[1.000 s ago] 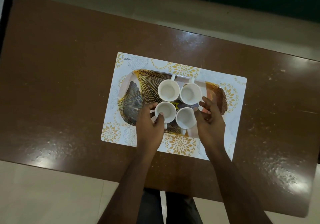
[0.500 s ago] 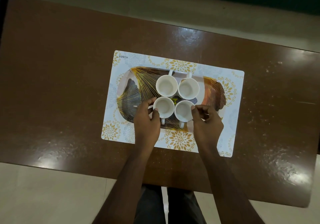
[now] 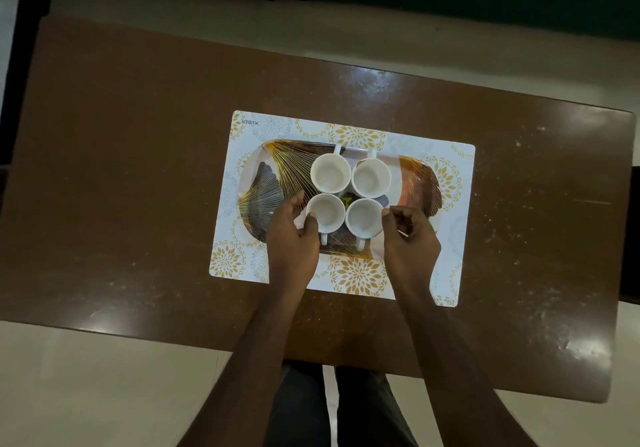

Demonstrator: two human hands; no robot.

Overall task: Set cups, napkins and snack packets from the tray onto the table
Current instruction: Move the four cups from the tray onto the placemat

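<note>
While the left hand [image 3: 294, 242] grips the near-left cup [image 3: 327, 212], its handle [image 3: 323, 238] points nearward.

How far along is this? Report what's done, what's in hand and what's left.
Done: nothing; every cup stands on the tray, none on the table. In hand: the left hand grips the near-left cup; the right hand has curled fingers at the near-right cup, grip unclear. Left: the far-left cup, the far-right cup, and whatever lies beneath; only a yellow scrap shows.
</note>
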